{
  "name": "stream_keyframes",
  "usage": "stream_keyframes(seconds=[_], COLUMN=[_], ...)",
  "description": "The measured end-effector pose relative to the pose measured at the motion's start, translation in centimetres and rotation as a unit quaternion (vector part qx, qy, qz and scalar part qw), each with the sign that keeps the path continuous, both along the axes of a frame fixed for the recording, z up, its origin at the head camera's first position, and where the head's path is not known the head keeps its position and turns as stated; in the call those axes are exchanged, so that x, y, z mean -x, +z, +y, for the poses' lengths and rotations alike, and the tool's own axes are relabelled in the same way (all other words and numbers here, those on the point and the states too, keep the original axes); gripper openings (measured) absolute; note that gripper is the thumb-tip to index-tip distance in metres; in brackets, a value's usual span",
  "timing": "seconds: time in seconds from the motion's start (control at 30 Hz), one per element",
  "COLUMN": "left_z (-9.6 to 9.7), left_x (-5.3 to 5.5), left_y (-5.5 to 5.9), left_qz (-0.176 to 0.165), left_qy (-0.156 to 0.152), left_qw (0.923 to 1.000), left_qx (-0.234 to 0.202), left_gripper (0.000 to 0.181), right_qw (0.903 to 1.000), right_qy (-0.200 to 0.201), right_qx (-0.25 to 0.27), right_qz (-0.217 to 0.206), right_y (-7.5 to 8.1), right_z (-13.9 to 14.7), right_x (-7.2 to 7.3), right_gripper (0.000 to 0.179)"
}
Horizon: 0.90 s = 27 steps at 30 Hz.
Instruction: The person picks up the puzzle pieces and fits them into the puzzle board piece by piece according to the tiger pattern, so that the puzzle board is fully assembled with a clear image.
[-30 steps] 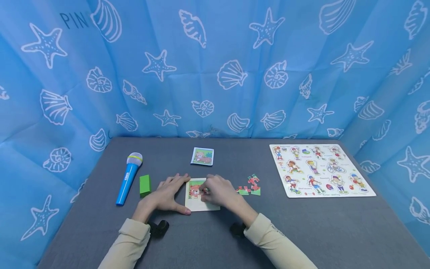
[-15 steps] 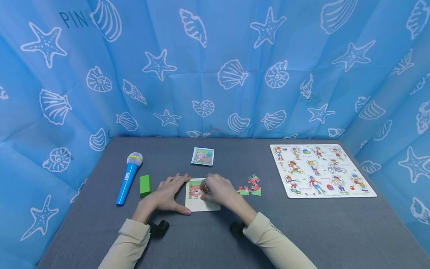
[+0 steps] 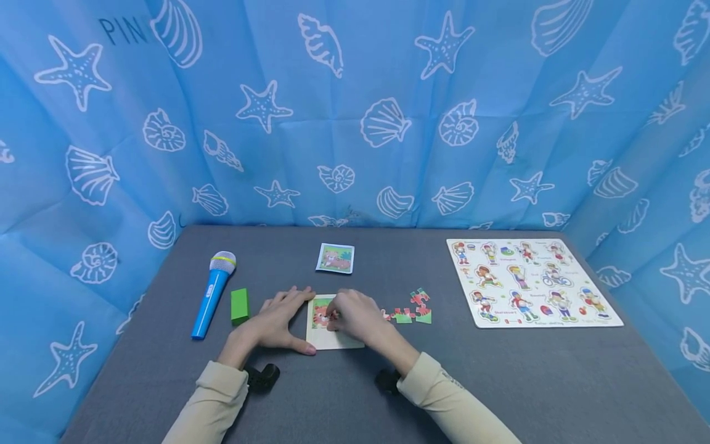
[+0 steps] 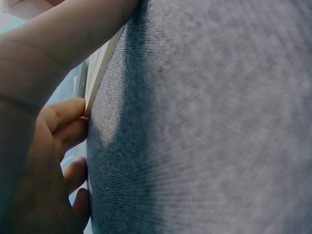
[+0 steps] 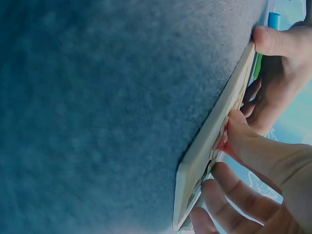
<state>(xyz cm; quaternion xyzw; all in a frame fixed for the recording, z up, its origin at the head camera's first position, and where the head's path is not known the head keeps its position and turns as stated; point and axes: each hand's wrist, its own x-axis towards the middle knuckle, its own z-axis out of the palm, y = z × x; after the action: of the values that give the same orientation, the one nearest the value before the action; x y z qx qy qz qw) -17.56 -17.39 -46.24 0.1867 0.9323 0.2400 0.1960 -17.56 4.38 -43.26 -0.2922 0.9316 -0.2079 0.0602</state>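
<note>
A small wooden puzzle tray (image 3: 333, 340) lies on the dark table in front of me, with a tiger-like picture (image 3: 320, 313) partly filled in at its upper left. My left hand (image 3: 276, 324) spans the tray's left side, thumb at the near corner and forefinger at the far corner, fingers spread. Over the tray's upper part, my right hand (image 3: 357, 317) bends its fingers and pinches a puzzle piece (image 5: 222, 142), a bit of red beside the thumb in the right wrist view. The hand hides most of that piece.
Several loose puzzle pieces (image 3: 422, 306) lie to the right. A picture card (image 3: 335, 258) is beyond the tray. Left of it are a green block (image 3: 240, 306) and a blue toy microphone (image 3: 212, 296). A white board of sports figures (image 3: 527, 282) sits at the right.
My right hand has shifted slightly left over the tray and turned, uncovering another loose piece on its right. The left hand keeps its place.
</note>
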Motion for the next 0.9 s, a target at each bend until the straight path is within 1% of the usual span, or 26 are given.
stream_keyframes(seconds=[0.1,0.2,0.3,0.4,0.57,0.67,0.77,0.83,0.9], left_z=[0.0,0.0,0.0,0.0,0.0,-0.1,-0.1,-0.1,-0.1], left_x=[0.0,0.0,0.1,0.0,0.0,0.0,0.0,-0.1,-0.1], left_y=[0.0,0.0,-0.1,0.0,0.0,0.1,0.1,0.2,0.2], left_qz=[0.0,0.001,0.0,-0.002,-0.001,0.0,0.0,-0.001,0.0], left_qy=[-0.001,-0.001,-0.002,-0.002,0.0,0.001,-0.004,-0.006,-0.009], left_qw=[1.0,1.0,1.0,1.0,1.0,1.0,1.0,1.0,0.9999], left_qx=[-0.001,-0.002,-0.005,-0.006,0.001,0.003,-0.003,-0.007,-0.009], left_gripper=[0.114,0.114,0.113,0.113,0.113,0.113,0.112,0.112,0.113], right_qw=[0.9999,0.9998,0.9995,0.9981,0.9955,0.9951,0.9951,0.9965,0.9977], right_qy=[-0.01,-0.017,-0.008,0.011,0.033,0.04,0.044,0.034,0.011], right_qx=[0.004,-0.005,-0.029,-0.061,-0.089,-0.091,-0.089,-0.077,-0.066], right_qz=[0.004,0.011,0.013,0.005,-0.004,-0.002,-0.004,-0.007,-0.01], right_y=[0.0,0.1,0.3,0.5,0.9,0.9,1.1,1.4,1.7], right_z=[-0.3,-0.5,-0.5,-0.4,-0.2,0.0,0.7,1.6,2.9], right_x=[-0.2,-0.4,-0.5,-0.6,-0.6,-0.5,-0.1,0.2,0.7], right_gripper=[0.006,0.005,0.005,0.004,0.012,0.014,0.016,0.022,0.03])
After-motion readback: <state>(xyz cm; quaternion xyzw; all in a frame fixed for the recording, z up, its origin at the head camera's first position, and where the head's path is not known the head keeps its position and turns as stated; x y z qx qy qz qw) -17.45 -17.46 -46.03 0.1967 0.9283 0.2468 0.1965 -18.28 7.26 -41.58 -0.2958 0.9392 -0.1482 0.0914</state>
